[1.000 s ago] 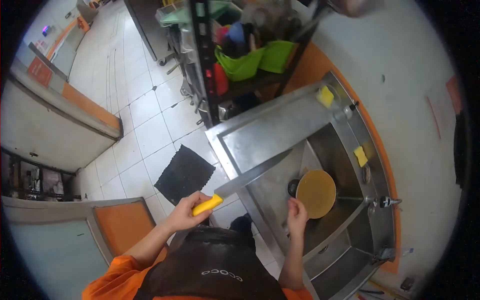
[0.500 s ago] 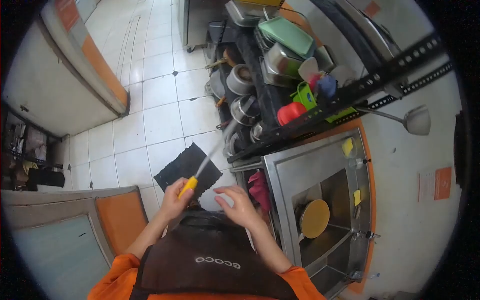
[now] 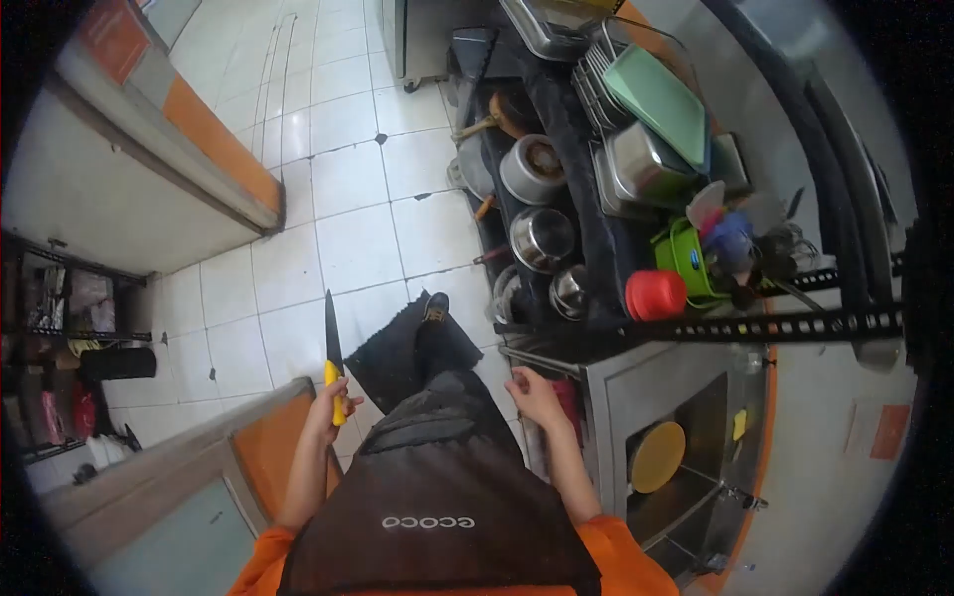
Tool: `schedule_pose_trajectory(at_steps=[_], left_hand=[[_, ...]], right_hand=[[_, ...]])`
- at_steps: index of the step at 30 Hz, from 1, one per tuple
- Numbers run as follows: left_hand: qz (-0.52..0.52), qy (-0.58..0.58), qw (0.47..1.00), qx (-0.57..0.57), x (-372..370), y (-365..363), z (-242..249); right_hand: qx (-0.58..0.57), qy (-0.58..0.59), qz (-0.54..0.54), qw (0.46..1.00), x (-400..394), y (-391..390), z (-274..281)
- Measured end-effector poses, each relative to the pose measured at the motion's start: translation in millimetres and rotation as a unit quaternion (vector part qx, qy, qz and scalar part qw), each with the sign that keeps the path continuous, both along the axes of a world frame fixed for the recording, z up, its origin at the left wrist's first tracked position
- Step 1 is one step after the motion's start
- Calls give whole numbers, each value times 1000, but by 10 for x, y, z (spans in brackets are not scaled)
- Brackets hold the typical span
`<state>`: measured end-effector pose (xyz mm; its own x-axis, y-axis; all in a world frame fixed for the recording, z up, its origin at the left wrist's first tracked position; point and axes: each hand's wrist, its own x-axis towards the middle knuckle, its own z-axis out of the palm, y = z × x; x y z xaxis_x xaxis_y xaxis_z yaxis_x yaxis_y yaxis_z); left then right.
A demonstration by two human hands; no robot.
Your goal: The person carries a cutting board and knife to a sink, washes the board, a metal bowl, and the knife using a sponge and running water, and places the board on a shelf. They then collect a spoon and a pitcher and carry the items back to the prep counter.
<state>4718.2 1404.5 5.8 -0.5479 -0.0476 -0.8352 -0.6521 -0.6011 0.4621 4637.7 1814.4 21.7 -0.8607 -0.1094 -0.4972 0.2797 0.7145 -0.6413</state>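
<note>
A knife [image 3: 333,343] with a yellow handle is gripped in my left hand [image 3: 326,409], its dark blade pointing forward over the white floor tiles. My right hand [image 3: 538,399] hangs empty beside the metal sink unit, fingers loosely curled and a little apart. Between the hands, a black mat [image 3: 383,360] lies on the floor, and a dark shoe [image 3: 435,307] shows over it. The brown apron [image 3: 432,487] covers my front.
A black rack [image 3: 586,248] on the right holds pots, metal pans, a green tray [image 3: 656,104] and a red bowl [image 3: 656,295]. Below it, the sink [image 3: 626,387] contains a round yellowish item [image 3: 657,457]. A wooden-framed panel [image 3: 224,467] stands at left, near low shelves [image 3: 89,333].
The knife has swung from pointing right to pointing forward. Both hands have moved apart. A shoe now shows over the mat, and the rack and sink appear farther right.
</note>
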Motion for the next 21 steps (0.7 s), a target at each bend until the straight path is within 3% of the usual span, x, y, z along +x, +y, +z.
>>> schedule_pose_trajectory(at_steps=[6,11,15,18,21], left_hand=[[23,3,1000,19,-1182,-418,213],[14,56,998,-24,-2318,-659,586],[-45,78,994,-59,-2913,-934,644],[-109,84,986,-91,-3482,-1103,605],[-198,76,971,-112,-3932,-1358,469]], right_hand=[[-48,22,-11,999,-1425,-552,-349],[-29,97,25,995,-2700,-1004,-117],[-42,116,8,992,-3282,-1243,231],[-19,64,-28,997,-3531,-1350,211],[67,34,-86,993,-3479,-1443,67]])
